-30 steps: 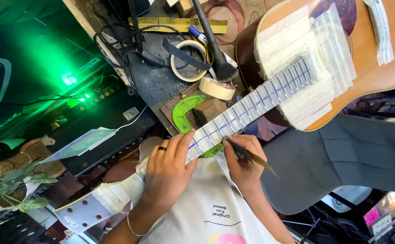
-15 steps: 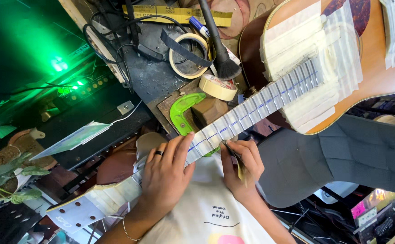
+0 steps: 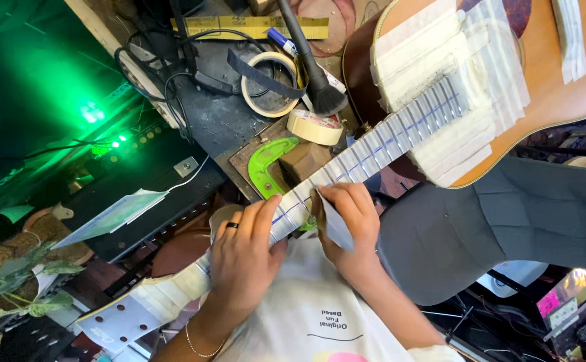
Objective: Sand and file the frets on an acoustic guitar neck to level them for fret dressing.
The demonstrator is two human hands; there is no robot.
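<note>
An acoustic guitar [image 3: 561,80] lies across my lap, its body at the upper right, with masking tape covering the neck [image 3: 373,151] and the area round the fretboard. My left hand [image 3: 243,258], with a dark ring, wraps over the neck near its lower part. Just to its right, my right hand [image 3: 346,224] presses a small flat grey sheet [image 3: 333,224] against the fretboard edge. The headstock [image 3: 122,322] points to the lower left.
Above the neck are two rolls of masking tape [image 3: 314,126] [image 3: 266,86], a brush [image 3: 320,87], a green clamp on a wooden block [image 3: 273,167], a yellow ruler [image 3: 253,27] and cables. A plant [image 3: 18,281] sits at the lower left. A grey cushion [image 3: 507,221] lies at right.
My right hand has turned and drawn in against the neck; the thin tool it held out to the right is no longer seen, and a flat sheet is under its fingers. The view shifted slightly.
</note>
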